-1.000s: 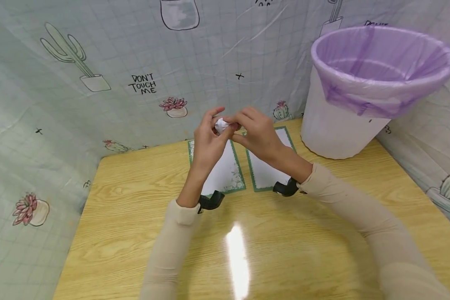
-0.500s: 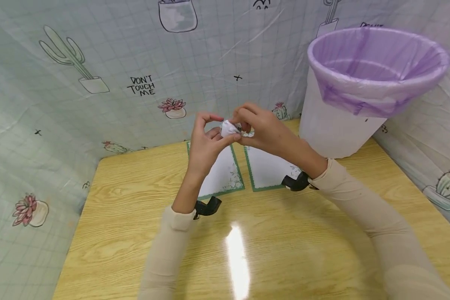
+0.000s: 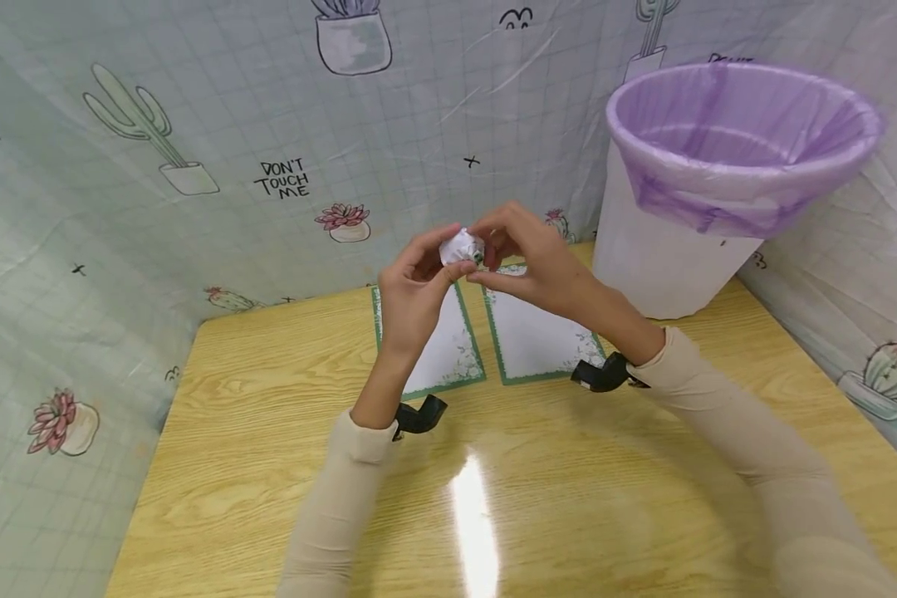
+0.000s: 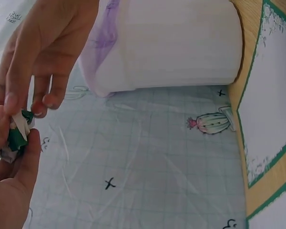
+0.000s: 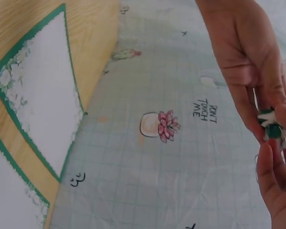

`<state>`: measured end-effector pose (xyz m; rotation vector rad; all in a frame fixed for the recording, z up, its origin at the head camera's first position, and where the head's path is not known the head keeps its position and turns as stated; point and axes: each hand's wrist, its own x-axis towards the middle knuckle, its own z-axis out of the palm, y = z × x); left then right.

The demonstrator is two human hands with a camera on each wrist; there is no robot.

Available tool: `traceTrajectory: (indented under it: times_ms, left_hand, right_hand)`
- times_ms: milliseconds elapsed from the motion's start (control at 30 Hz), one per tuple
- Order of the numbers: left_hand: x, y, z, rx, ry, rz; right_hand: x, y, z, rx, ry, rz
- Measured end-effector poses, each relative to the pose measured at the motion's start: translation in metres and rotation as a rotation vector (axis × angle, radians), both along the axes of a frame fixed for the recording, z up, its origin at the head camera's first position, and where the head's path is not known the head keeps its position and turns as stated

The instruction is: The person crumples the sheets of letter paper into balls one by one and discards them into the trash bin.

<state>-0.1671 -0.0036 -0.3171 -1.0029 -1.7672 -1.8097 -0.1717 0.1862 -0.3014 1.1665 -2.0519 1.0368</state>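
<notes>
A crumpled paper ball (image 3: 463,247), white with green patches, is held up in front of the wall sheet, above the table. My left hand (image 3: 411,295) grips it between thumb and fingers. At its right side my right hand (image 3: 541,262) has its fingertips and thumb on the ball. Green and white folds of the paper ball (image 4: 19,136) show between both hands in the left wrist view. In the right wrist view, fingers partly hide the ball (image 5: 271,125). Below the hands, two white sheets with green floral borders, a left sheet (image 3: 444,353) and a right sheet (image 3: 534,340), lie flat.
A white bin (image 3: 661,249) with a purple liner (image 3: 718,178) stands at the back right of the wooden table (image 3: 269,432). A cactus-printed sheet (image 3: 232,108) covers the walls behind and beside it. Each wrist wears a black camera mount.
Both hands have turned the paper ball, so a green-marked side now faces right. The right wrist has shifted slightly right, and the left index finger has come down onto the ball.
</notes>
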Motion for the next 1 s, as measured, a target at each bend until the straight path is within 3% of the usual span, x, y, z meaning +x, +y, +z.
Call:
traceTrajectory:
  times_ms: [100, 267, 467, 633, 833, 1000]
  left_hand:
    - [0.000, 0.000, 0.003, -0.016, 0.035, 0.002]
    - [0.004, 0.003, 0.012, -0.017, 0.021, 0.017]
    - [0.015, 0.002, 0.029, -0.054, -0.006, 0.018]
    - [0.016, 0.003, 0.039, -0.133, -0.067, -0.006]
    - [0.016, 0.004, 0.043, -0.196, -0.066, -0.028]
    - [0.014, 0.006, 0.043, -0.225, -0.052, -0.041]
  right_hand:
    - [0.008, 0.013, 0.002, 0.011, -0.046, 0.022]
    - [0.026, 0.040, -0.004, 0.058, 0.015, -0.078]
    - [0.043, 0.076, -0.005, 0.100, 0.074, -0.271]
    - [0.056, 0.110, 0.004, 0.107, 0.156, -0.426]
    - [0.071, 0.148, 0.023, 0.043, 0.245, -0.613]
    - [0.077, 0.174, 0.034, -0.088, 0.201, -0.843]
